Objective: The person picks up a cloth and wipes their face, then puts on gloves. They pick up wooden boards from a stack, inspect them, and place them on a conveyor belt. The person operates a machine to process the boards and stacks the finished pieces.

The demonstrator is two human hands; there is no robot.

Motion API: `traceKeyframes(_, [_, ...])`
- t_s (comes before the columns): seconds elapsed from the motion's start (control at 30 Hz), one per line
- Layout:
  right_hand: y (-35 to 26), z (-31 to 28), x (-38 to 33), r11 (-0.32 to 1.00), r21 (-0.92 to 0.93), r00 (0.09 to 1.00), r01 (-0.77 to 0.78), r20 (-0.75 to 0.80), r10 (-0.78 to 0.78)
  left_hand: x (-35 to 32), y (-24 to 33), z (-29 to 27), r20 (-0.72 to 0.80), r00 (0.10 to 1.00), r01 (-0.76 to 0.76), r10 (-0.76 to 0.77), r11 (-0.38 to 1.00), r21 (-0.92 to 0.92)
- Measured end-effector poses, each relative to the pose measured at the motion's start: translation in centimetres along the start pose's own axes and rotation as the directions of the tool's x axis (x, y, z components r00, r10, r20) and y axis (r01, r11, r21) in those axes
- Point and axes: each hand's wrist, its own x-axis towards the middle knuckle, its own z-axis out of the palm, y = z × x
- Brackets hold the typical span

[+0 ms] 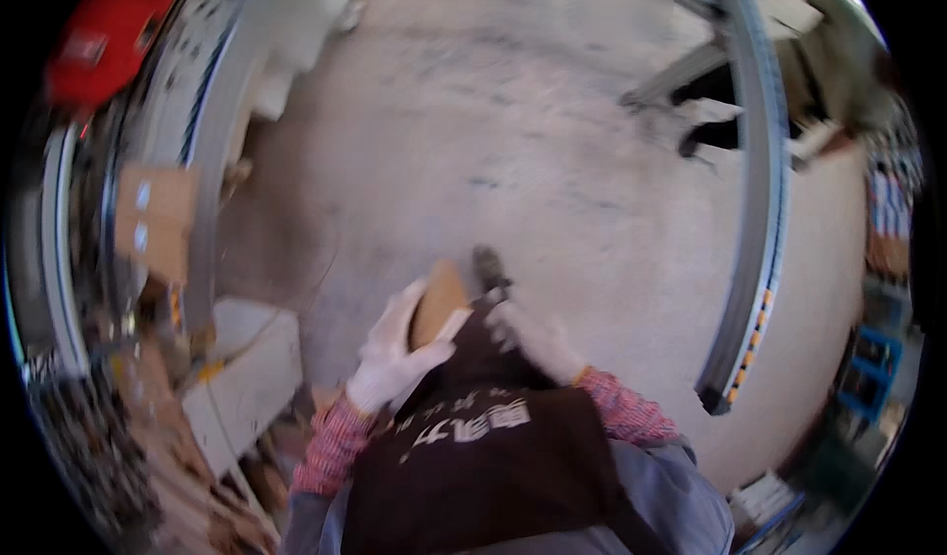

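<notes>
My left hand [393, 348], in a white glove, is closed around a flat brown piece, wood or cardboard by its look [440, 299], held in front of my chest. My right hand [533, 340], also gloved in white, sits just right of it over the top edge of my dark apron [483, 446]; blur hides what its fingers do. A dark shoe tip [487, 264] shows on the concrete floor just beyond the brown piece. Both sleeves are red patterned fabric.
A long grey metal rail [762, 190] curves down the right side. A cardboard box [156, 222] and a red machine [109, 32] stand at the left, with a white block [247, 377] and wood scraps at lower left. Another person [838, 52] stands at upper right.
</notes>
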Motion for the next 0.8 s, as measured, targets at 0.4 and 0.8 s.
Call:
traceKeyframes(0.4, [-11.8,3.5,-7.7,0.596,-0.739,0.933,0.314,0.125,-0.336,-2.6,0.1,1.4,-0.045,0.999,0.01,-0.003,0.988,0.157])
traceKeyframes(0.8, [-11.3,2.9,-7.2,0.565,-0.768,0.947,0.301,0.17,-0.273,-2.9,1.6,1.6,0.113,0.966,0.219,-0.231,0.97,0.109])
